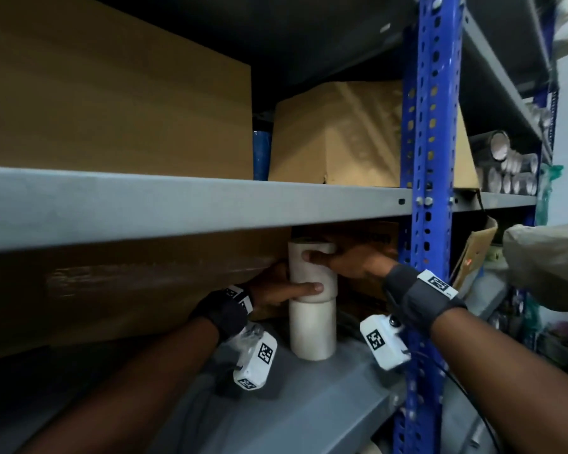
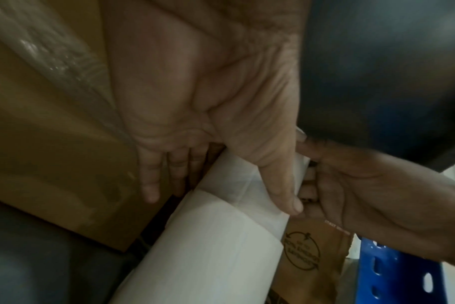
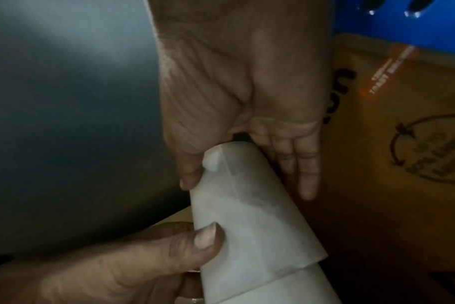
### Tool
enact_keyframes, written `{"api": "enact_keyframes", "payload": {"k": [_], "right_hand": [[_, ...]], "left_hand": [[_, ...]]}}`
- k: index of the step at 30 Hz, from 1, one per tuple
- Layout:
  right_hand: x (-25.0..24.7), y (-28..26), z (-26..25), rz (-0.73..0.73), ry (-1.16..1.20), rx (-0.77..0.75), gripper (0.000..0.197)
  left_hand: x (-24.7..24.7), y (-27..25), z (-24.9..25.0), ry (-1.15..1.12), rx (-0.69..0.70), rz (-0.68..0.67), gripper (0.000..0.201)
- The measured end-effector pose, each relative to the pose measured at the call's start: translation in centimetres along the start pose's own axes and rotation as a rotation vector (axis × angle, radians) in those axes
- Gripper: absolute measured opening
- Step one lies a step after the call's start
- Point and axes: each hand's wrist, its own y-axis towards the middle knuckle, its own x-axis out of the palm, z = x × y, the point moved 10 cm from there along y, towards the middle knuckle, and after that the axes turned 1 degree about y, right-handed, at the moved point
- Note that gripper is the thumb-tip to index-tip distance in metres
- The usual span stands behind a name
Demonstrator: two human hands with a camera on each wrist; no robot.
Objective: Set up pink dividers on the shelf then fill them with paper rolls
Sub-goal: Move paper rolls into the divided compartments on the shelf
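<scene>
Left fingers (image 2: 153, 181): left hand (image 1: 276, 286) grips the upper roll (image 1: 312, 273); thumb across its front, fingers behind it, largely hidden.
Right fingers (image 3: 309, 181): right hand (image 1: 358, 260) grips the same roll near its top; thumb in front, fingers behind.
Upper roll: white, upright, stacked on the lower roll (image 1: 313, 329), slightly offset.
Lower roll: stands on the grey shelf (image 1: 309, 404), between the taped carton (image 1: 128, 283) and the printed box (image 3: 403, 144).
Hidden: roll top lies under the upper shelf edge (image 1: 177, 204); box print blurred.
</scene>
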Motion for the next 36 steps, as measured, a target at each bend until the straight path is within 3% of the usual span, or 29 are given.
{"api": "enact_keyframes", "payload": {"k": [5, 9, 13, 15, 19, 23, 26, 29, 32, 36], "right_hand": [[-0.6, -1.1, 0.9, 0.075, 0.376, -0.068, 0.033], [-2.3, -3.2, 0.2, 0.124, 0.467, -0.136, 0.017], [-3.4, -6.1, -1.8, 0.116, 0.462, -0.206, 0.036], [-3.6, -8.0, -2.7, 0.127, 0.478, -0.232, 0.032], [-4.2, -12.4, -4.9, 0.14, 0.532, -0.307, 0.019], [-5.4, -17.2, -7.9, 0.131, 0.584, -0.328, 0.032], [-6.1, -21.1, -10.3, 0.103, 0.627, -0.348, 0.037], [-5.8, -24.9, -12.9, 0.015, 0.61, -0.375, 0.038], [-4.5, -28.5, -15.7, -0.157, 0.589, -0.416, 0.039], [-2.0, -33.0, -19.6, -0.38, 0.517, -0.483, 0.042]], "left_hand": [[0.0, 0.3, 1.1, 0.061, 0.058, 0.014, 0.052], [1.2, -1.2, 3.6, 0.011, 0.086, -0.019, 0.049], [2.9, -4.3, 5.8, -0.04, 0.084, -0.04, 0.054], [3.4, -6.2, 6.8, 0.019, 0.07, -0.023, 0.055], [3.7, -10.4, 8.5, 0.055, 0.012, 0.101, 0.055], [5.0, -16.0, 11.5, -0.001, 0.033, 0.184, 0.042], [6.1, -20.8, 13.6, -0.038, 0.064, 0.269, 0.052], [7.2, -26.4, 14.4, -0.075, 0.027, 0.384, 0.081], [8.4, -32.2, 14.4, -0.124, 0.008, 0.45, 0.076], [9.1, -40.5, 13.7, -0.099, -0.083, 0.539, 0.084]]}}
